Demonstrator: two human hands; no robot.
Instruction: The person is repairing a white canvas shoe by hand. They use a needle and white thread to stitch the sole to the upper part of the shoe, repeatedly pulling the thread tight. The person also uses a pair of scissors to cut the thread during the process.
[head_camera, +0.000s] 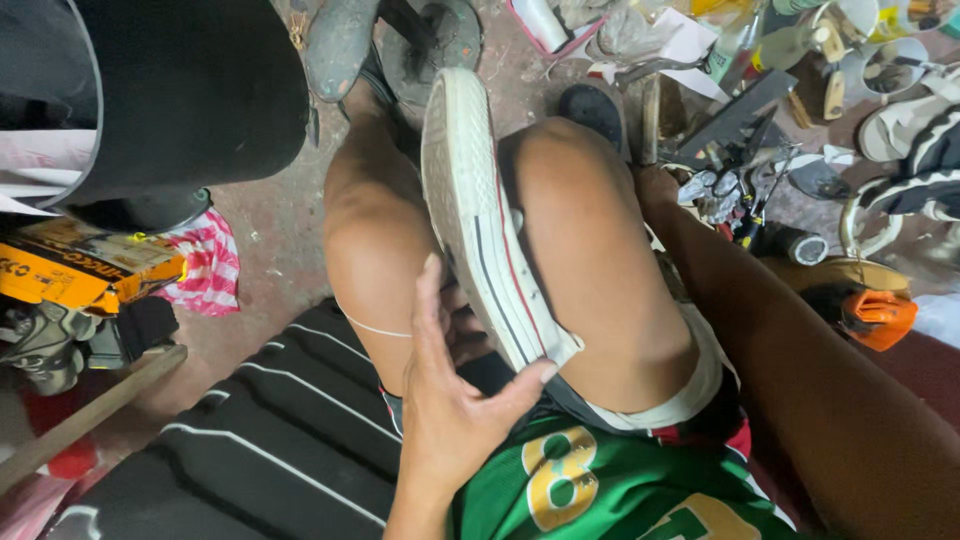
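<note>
Head view: a white canvas sneaker (480, 220) lies wedged between the person's two bare knees, its sole edge turned up toward the camera and its toe pointing away toward the floor. A thin red and dark stripe runs along the rubber sidewall. The left hand (450, 400) cups the heel end of the sneaker from below: the thumb (525, 385) presses against the heel's edge, while the fingers (430, 300) lie together, stretched up along the sneaker's inner side. The right hand (655, 190) is out at the end of a straight arm, past the right knee, down among a heap of small metal tools (725, 195) on the floor; its fingers are hidden behind the knee and the clutter, so I cannot tell how they stand. The person wears a green jersey (600, 480). Near the right arm lies an orange and black tool (875, 315). At the left sit a yellow box (80, 270) and a red-and-white striped cloth (205, 265)
</note>
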